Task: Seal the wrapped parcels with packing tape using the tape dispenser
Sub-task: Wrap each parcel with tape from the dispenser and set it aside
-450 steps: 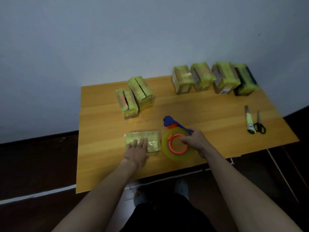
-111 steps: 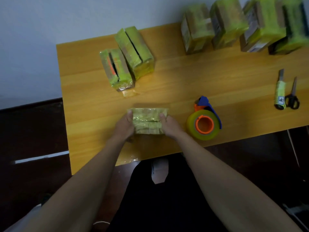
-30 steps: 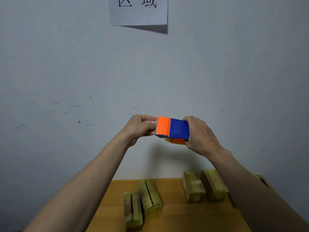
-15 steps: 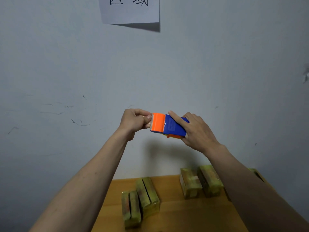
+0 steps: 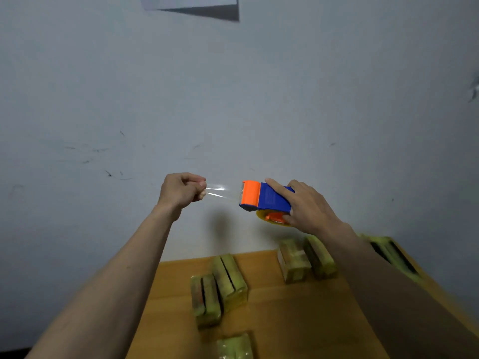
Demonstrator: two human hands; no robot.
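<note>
I hold the blue and orange tape dispenser (image 5: 261,196) up in the air in front of the wall. My right hand (image 5: 305,206) grips its blue body, with the yellowish tape roll below. My left hand (image 5: 181,190) pinches the free end of the clear tape (image 5: 220,192), which stretches between my fingers and the orange cutter. A wrapped parcel (image 5: 234,345) lies at the bottom edge of the view on the wooden table (image 5: 298,320).
Two wrapped parcels (image 5: 219,288) stand side by side on the table's left part. More parcels (image 5: 305,257) stand along the back edge to the right, partly behind my right forearm. A paper sheet (image 5: 191,2) hangs on the wall above.
My left hand has drawn away to the left, pulling a short length of tape out of the dispenser. My view has tipped down a little, showing more of the table.
</note>
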